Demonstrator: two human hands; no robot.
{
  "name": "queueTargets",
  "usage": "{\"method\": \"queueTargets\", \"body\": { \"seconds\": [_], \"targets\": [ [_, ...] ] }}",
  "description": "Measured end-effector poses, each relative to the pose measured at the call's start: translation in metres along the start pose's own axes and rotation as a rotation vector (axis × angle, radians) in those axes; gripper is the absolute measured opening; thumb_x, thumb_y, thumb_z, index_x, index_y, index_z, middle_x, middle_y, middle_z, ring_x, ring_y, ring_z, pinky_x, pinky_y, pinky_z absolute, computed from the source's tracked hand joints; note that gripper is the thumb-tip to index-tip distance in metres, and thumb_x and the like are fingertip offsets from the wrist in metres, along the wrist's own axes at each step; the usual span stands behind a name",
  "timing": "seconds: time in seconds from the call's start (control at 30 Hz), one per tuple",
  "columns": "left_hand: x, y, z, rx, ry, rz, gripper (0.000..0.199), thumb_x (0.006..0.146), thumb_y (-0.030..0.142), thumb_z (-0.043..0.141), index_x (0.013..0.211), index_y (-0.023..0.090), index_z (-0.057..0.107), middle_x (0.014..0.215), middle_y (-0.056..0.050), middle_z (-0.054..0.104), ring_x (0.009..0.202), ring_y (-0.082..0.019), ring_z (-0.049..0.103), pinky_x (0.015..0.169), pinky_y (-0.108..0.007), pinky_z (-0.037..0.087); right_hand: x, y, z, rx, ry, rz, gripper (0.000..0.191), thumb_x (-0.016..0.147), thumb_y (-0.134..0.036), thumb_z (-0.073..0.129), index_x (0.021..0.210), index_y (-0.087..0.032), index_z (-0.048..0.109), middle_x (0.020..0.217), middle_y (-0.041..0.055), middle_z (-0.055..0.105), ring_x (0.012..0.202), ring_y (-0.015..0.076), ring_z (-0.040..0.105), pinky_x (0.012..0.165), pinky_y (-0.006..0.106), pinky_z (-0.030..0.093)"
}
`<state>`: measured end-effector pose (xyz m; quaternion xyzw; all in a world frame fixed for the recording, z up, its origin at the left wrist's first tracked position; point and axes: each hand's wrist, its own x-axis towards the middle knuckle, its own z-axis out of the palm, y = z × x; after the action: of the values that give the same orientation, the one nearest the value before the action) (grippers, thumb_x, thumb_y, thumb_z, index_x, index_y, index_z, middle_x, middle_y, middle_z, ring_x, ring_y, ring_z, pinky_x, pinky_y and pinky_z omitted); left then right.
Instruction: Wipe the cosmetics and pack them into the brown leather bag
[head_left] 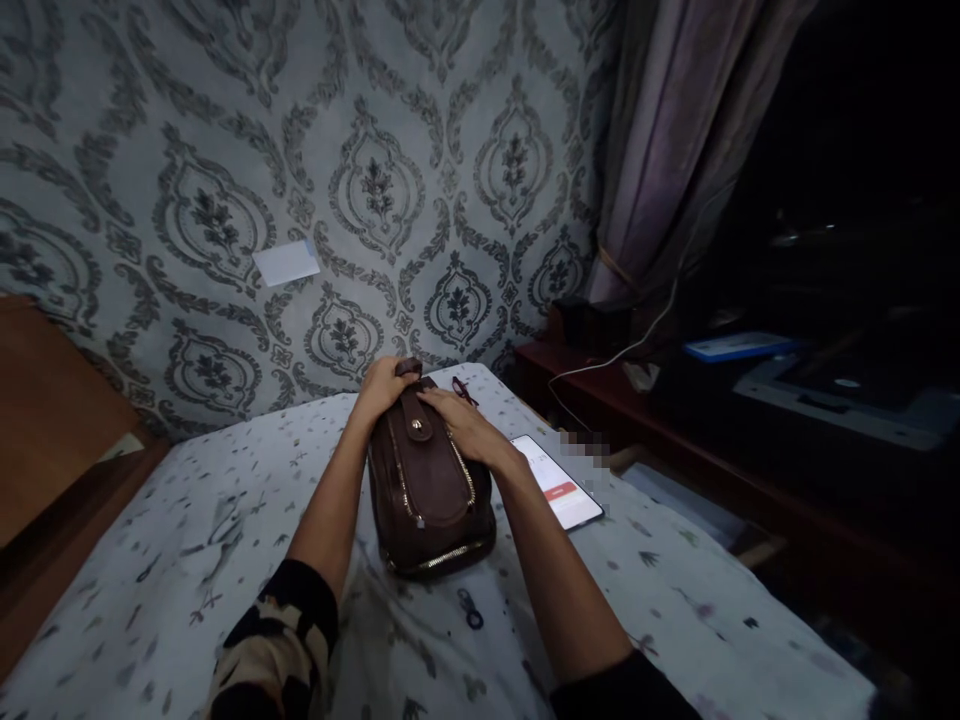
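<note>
A dark brown handbag point(431, 470) with gold-coloured zips and a snap strap lies on the patterned bedsheet in front of me. At its far end, my left hand point(382, 388) is closed around the upper left edge, beside the short handle point(409, 367). From the other side, my right hand point(461, 425) grips the upper right edge, its fingers reaching over the top toward the strap. Some of the fingertips of both hands are hidden by the bag or too dim to make out.
Right of the bag lies a tablet point(570, 495) with a lit screen. Dark red glasses point(464, 390) rest beyond my right hand. A white cable point(637, 345) trails over a dark red ledge point(540, 362). Wallpaper point(450, 180) rises behind; a wooden board point(60, 410) stands left.
</note>
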<state>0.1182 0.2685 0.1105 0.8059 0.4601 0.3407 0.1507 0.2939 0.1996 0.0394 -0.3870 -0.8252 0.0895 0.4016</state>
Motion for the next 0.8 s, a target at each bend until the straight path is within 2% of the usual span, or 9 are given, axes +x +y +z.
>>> {"method": "queueTargets", "body": {
  "seconds": [0.2, 0.53, 0.8],
  "targets": [
    [-0.0034, 0.0001, -0.0011, -0.014, 0.037, -0.020, 0.015, 0.076, 0.028, 0.067, 0.068, 0.016, 0.069, 0.058, 0.002, 0.056, 0.064, -0.015, 0.048, 0.061, -0.027, 0.030, 0.0009, -0.0039, -0.0030, 0.000, -0.023, 0.000, 0.051, 0.090, -0.013, 0.047, 0.139, -0.012, 0.059, 0.145, 0.0192, 0.059, 0.137, 0.0305, 0.053, 0.116, 0.052, 0.041],
    [-0.0069, -0.0079, 0.0026, -0.171, 0.042, 0.009, 0.019, 0.075, 0.033, 0.064, 0.066, 0.016, 0.064, 0.059, 0.004, 0.056, 0.062, -0.013, 0.047, 0.059, -0.024, 0.033, 0.0008, -0.0080, -0.0051, 0.032, -0.001, -0.005, 0.049, 0.092, -0.016, 0.049, 0.139, -0.020, 0.061, 0.142, 0.0142, 0.062, 0.135, 0.0298, 0.055, 0.115, 0.052, 0.043],
    [-0.0093, -0.0088, 0.0029, -0.252, 0.030, 0.027, 0.021, 0.075, 0.035, 0.065, 0.067, 0.015, 0.064, 0.060, 0.004, 0.056, 0.061, -0.012, 0.047, 0.059, -0.024, 0.035, 0.0017, -0.0054, -0.0034, 0.031, 0.006, -0.012, 0.049, 0.091, -0.016, 0.051, 0.139, -0.020, 0.061, 0.141, 0.0138, 0.063, 0.133, 0.0288, 0.056, 0.115, 0.052, 0.043]
  ]
}}
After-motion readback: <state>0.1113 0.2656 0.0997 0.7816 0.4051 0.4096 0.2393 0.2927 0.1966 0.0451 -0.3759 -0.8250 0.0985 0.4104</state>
